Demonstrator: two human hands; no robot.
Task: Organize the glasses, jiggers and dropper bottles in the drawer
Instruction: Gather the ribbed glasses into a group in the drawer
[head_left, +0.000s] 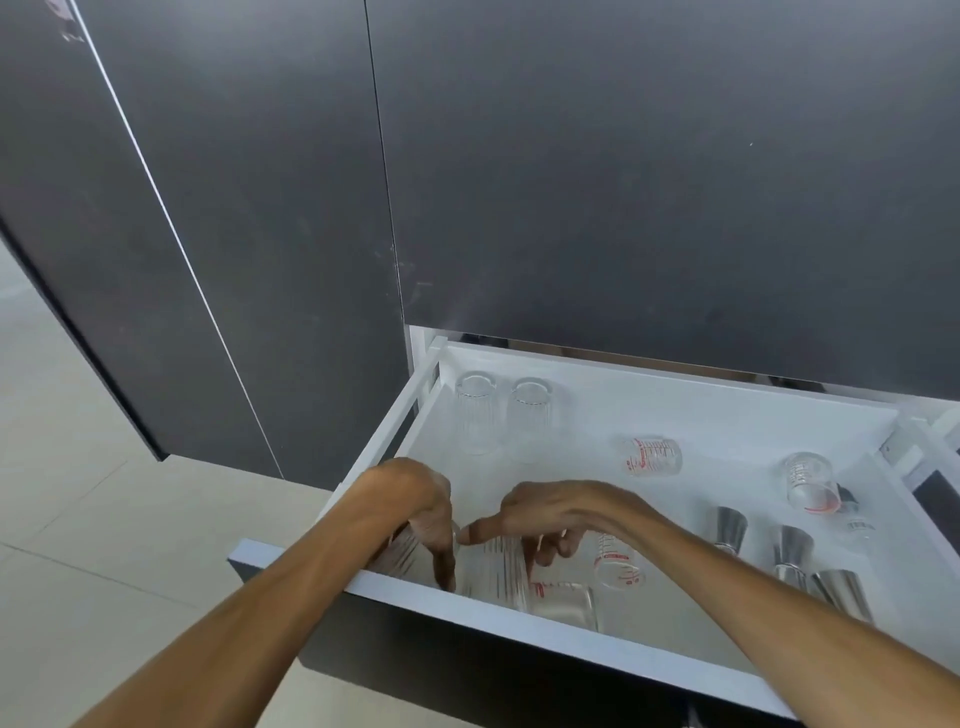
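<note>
The white drawer (675, 410) is pulled open. My left hand (421, 512) reaches into its front left corner and closes on a ribbed glass (401, 553). Right beside it, my right hand (550, 512) grips the top of a second ribbed glass (493, 571), index finger stretched left. Two more ribbed glasses (477, 415) stand upright at the back left. Red-marked measuring glasses lie in the middle (653, 456), at the right (810, 480) and under my right wrist (618, 564). Three steel jiggers (789, 551) stand at the front right.
A clear squarish glass piece (569, 603) lies against the drawer's front wall. A small clear bottle with a dark top (854, 522) sits half hidden at the right edge. Dark cabinet fronts (623, 182) rise behind, and pale floor tiles (78, 519) lie to the left.
</note>
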